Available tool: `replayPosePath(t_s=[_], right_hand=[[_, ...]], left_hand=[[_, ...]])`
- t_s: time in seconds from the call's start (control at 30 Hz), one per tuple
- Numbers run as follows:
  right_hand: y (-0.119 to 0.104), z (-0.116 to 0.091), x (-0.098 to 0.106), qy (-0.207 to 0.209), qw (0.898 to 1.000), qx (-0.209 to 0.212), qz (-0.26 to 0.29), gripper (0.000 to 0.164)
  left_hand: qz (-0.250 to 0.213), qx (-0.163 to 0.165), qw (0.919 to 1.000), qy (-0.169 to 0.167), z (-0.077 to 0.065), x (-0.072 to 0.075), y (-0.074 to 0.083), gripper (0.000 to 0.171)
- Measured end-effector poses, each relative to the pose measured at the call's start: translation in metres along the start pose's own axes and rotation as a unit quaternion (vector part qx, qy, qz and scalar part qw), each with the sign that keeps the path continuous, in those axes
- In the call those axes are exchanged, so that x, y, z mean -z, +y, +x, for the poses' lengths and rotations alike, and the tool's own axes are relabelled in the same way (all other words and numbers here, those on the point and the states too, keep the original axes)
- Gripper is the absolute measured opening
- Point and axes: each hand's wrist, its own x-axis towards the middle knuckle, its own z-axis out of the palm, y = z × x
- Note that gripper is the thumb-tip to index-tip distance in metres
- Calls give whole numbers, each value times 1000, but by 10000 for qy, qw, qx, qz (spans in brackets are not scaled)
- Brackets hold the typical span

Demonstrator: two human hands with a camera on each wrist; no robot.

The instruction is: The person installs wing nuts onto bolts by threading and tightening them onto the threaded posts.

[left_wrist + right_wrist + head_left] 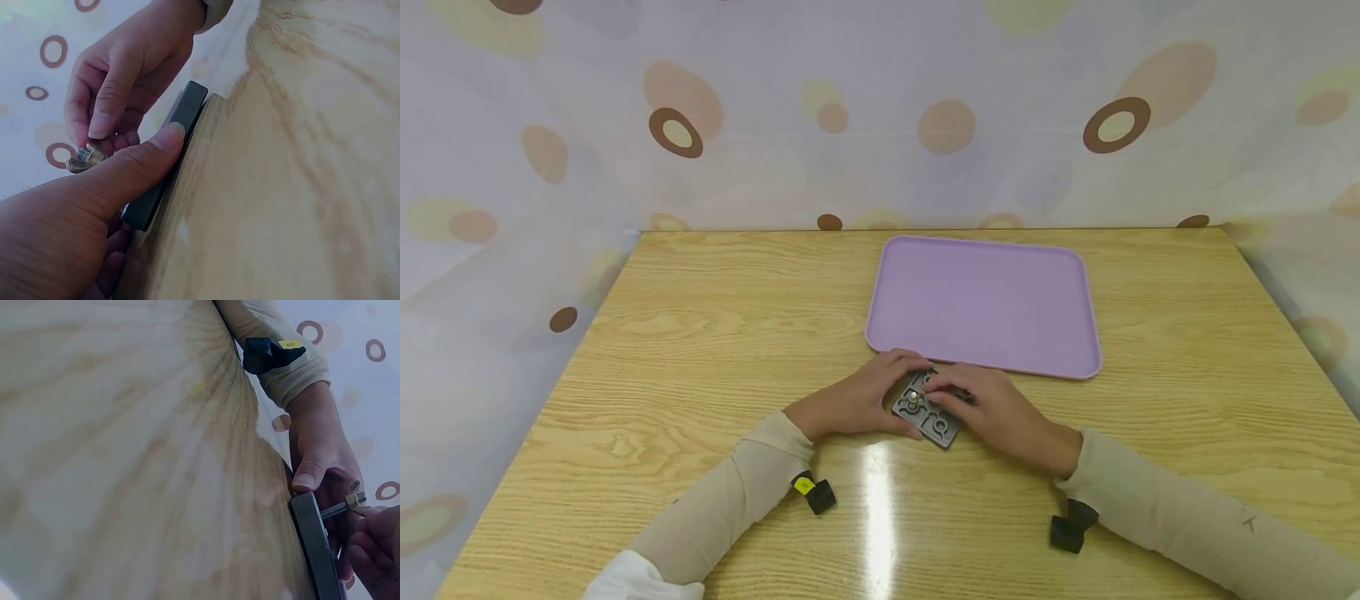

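A grey metal plate [928,418] with raised ring shapes lies on the table in front of me. My left hand [863,402] grips it by opposite edges, thumb along the near side, as the left wrist view shows. From the plate's face a threaded bolt [334,510] stands up, carrying a brass wing nut [355,498] near its free end. My right hand [1002,414] reaches in from the right and pinches the wing nut between thumb and fingers. Part of the plate is hidden under the right hand.
A purple tray [985,304] lies just beyond the hands on the wooden table [737,317]. Patterned sheeting [880,108] hangs behind the table and along both sides. Each sleeve has a small black device strapped at the wrist.
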Motion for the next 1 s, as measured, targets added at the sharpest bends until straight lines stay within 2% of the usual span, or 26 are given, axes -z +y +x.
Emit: replayPosePath(t_s=[0.23,0.5,0.67,1.0], right_hand=[[1,-1,0,-35,9998,181,26,15],[0,-1,-2,-67,9995,194,232,14],[-2,0,-4,-56,9994,86,331,24],[-1,3,-10,61,9992,375,152,39]], left_hand=[[3,42,10000,-5,0,0,0,89],[-40,69,10000,-48,-1,1,2,88],[-24,85,9999,-85,0,1,2,87],[-1,166,9998,-148,-1,1,1,86]])
